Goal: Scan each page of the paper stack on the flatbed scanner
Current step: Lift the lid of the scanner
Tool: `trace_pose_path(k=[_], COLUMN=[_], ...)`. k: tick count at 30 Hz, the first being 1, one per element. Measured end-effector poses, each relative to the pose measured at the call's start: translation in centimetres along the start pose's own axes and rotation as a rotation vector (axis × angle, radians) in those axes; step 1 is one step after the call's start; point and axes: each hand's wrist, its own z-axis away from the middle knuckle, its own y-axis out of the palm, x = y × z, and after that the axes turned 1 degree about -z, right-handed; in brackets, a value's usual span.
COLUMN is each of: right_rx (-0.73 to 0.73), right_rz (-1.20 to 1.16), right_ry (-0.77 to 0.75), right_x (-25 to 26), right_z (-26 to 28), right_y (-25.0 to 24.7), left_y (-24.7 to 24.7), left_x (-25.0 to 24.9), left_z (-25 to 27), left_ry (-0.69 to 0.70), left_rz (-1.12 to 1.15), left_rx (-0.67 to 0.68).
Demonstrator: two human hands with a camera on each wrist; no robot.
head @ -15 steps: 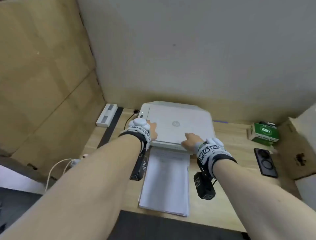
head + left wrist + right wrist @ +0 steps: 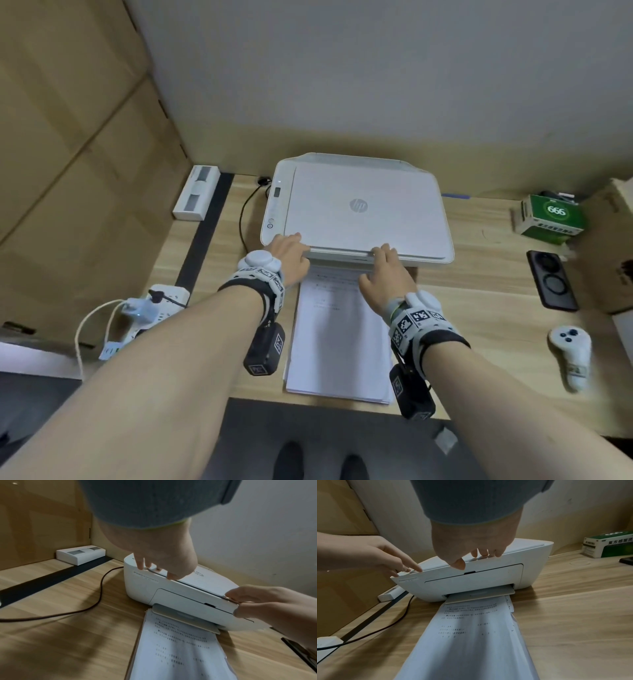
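The scanner (image 2: 359, 209) stands at the table's back edge, lid down. The left hand (image 2: 289, 255), fingers fairly straight, is laid on the lid's front-left corner; the right hand (image 2: 387, 274) is pinched on its front edge. An even lift is advised. The paper stack (image 2: 339, 342) lies at the front edge, its far end under the output tray.
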Motion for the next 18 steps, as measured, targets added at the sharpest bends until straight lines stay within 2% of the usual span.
trace_pose_path(k=[6,11,18], right_rx=[-0.009,-0.003,-0.127], right_rz=[0.027,0.149,0.177], right_ry=[-0.017,-0.025,-0.068], right_x=[0.0,0.0,0.4], right_z=[0.1,0.5,0.7], right_y=[0.8,1.4,-0.6], left_y=[0.5,1.0,-1.6], left_x=[0.6,0.3,0.3], left_z=[0.0,0.4,-0.3], left_ry=[0.107,0.201,0.266], left_rz=[-0.140,-0.240,-0.202], left_rx=[0.054,-0.022,-0.095])
